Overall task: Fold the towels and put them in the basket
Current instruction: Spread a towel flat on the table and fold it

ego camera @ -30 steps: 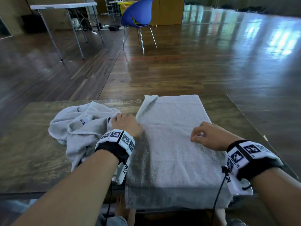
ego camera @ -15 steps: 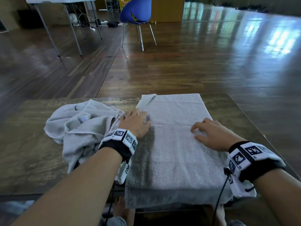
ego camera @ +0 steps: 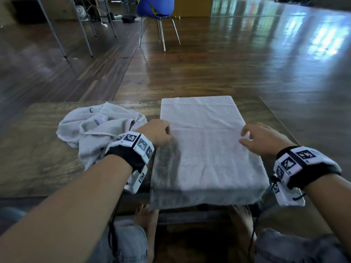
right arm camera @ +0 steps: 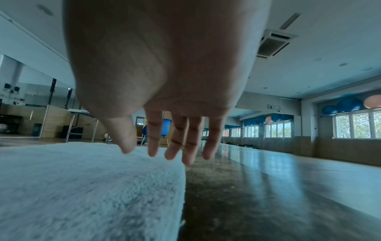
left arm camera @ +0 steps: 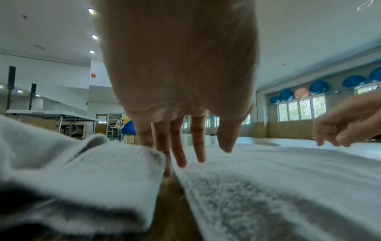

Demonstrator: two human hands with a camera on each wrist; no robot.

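Observation:
A white towel (ego camera: 205, 149) lies flat as a rectangle on the wooden table (ego camera: 38, 164), its near end hanging over the front edge. A second, crumpled towel (ego camera: 98, 130) sits to its left. My left hand (ego camera: 157, 132) is at the flat towel's left edge, fingers pointing down into the gap between the two towels (left arm camera: 185, 156). My right hand (ego camera: 260, 137) hovers at the towel's right edge, fingers loosely straight and holding nothing (right arm camera: 164, 153). No basket is in view.
The table's right edge (ego camera: 281, 122) runs close beside my right hand. A blue chair (ego camera: 154, 6) and the legs of a folding table (ego camera: 79, 25) stand far off on the wooden floor. My knees and bare feet (ego camera: 146, 215) are under the table's front edge.
The turned-up far left corner of the flat towel now lies flat. My left hand slid from the towel's top to its left edge, and my right hand moved out to the right edge.

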